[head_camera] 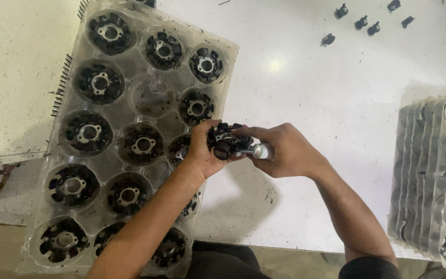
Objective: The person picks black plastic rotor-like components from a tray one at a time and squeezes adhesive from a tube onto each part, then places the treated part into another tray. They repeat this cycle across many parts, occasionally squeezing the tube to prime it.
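My left hand grips a round black part with a metal hub, holding it just right of a clear plastic tray. My right hand holds a small silver cylindrical tool whose tip rests against the part. The hands meet above the white table. The tray holds several identical black round parts in moulded pockets; one pocket near its middle has no part in it.
A stack of clear plastic trays stands at the right edge of the table. Several small black pieces lie at the far right of the table. A black comb-like strip runs along the tray's left side.
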